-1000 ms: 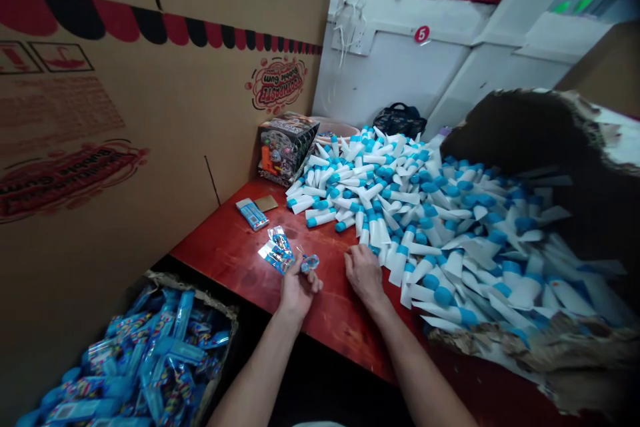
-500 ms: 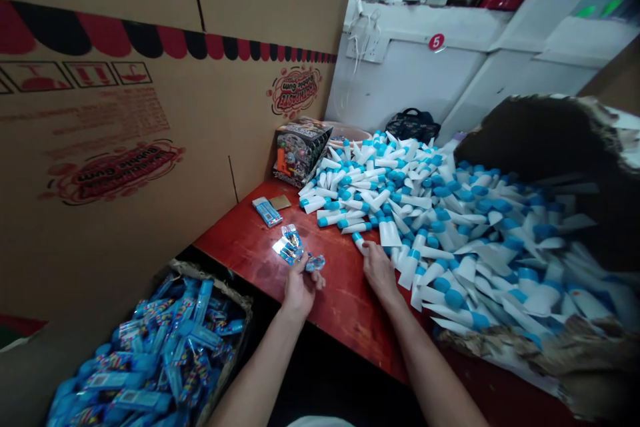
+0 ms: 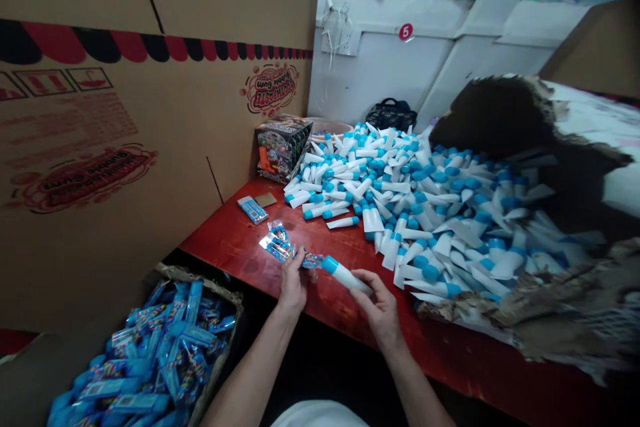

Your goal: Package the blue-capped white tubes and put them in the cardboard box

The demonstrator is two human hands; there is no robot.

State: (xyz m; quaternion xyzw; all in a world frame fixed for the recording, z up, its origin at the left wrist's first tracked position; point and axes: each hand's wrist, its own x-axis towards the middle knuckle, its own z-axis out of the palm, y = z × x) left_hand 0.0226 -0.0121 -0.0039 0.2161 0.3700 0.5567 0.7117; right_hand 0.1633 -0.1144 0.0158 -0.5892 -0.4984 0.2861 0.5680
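My right hand (image 3: 377,303) grips a white tube with a blue cap (image 3: 345,275) by its flat end, the cap pointing left. Closed around a shiny printed plastic sleeve (image 3: 313,260) is my left hand (image 3: 294,283); the sleeve's end almost meets the cap, and I cannot tell whether they touch. More printed sleeves (image 3: 277,240) lie on the red table (image 3: 235,243) just beyond my left fingers. A large heap of white tubes with blue caps (image 3: 400,193) spreads over the right side of the table.
A carton of wrapped blue tubes (image 3: 160,353) stands low at the left. A blue packet (image 3: 253,209) and a brown card (image 3: 265,199) lie near a dark printed box (image 3: 283,150). A big cardboard carton (image 3: 185,113) walls the left; torn cardboard (image 3: 565,307) edges the heap.
My right hand has taken a tube from the heap's near edge and brought it left, toward the sleeve in my left hand. The camera view has shifted slightly to the right.
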